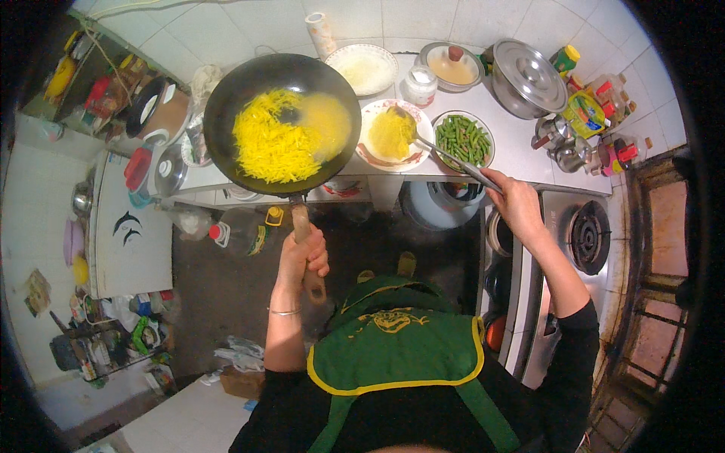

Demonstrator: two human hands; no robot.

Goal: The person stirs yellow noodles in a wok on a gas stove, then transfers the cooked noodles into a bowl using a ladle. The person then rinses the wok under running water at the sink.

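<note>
My left hand (303, 255) grips the handle of a black wok (283, 71), which is raised over the counter's front edge and holds shredded yellow food (277, 153), with a steamy or blurred patch at its right. In my right hand (515, 204) is the handle of a metal ladle or spatula (453, 161). Its head rests among more yellow food (388, 133) on a white patterned plate (376, 161), right of the wok. A bowl of cut green beans (463, 140) stands just right of that plate, partly behind the utensil's handle.
Behind the plate are a white dish (362, 68), a glass jar (420, 85) and a lidded glass bowl (453, 68). A lidded steel pot (527, 79) and condiment bottles (614, 102) stand at the right. The gas stove (589, 238) is by my right arm; a large plastic bottle (241, 232) is below the wok.
</note>
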